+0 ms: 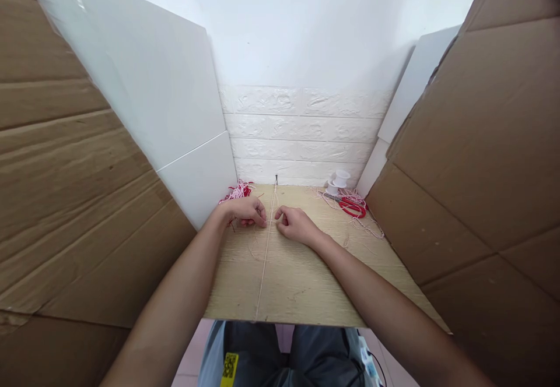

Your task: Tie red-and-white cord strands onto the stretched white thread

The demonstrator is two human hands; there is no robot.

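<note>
A pale pink cord (263, 270) runs taut from a dark nail (276, 178) at the back of the wooden board to its front edge. My left hand (248, 209) is just left of the cord, its thumb and fingers pinched together on a thin thread. On the other side, my right hand (296, 225) has its fingers curled in, closed on a thread too fine to follow clearly. Between the two hands, a faint strand crosses the cord. Behind my left hand lies a bundle of red and pink cords (240, 190), partly hidden by it.
At the back right, red-handled scissors (352, 207) lie among pink cords (370, 228) beside white spools (341, 178). Cardboard walls (472, 159) and white panels (196, 171) flank the wooden board (306, 288). A white brick-patterned wall (301, 125) closes off the back.
</note>
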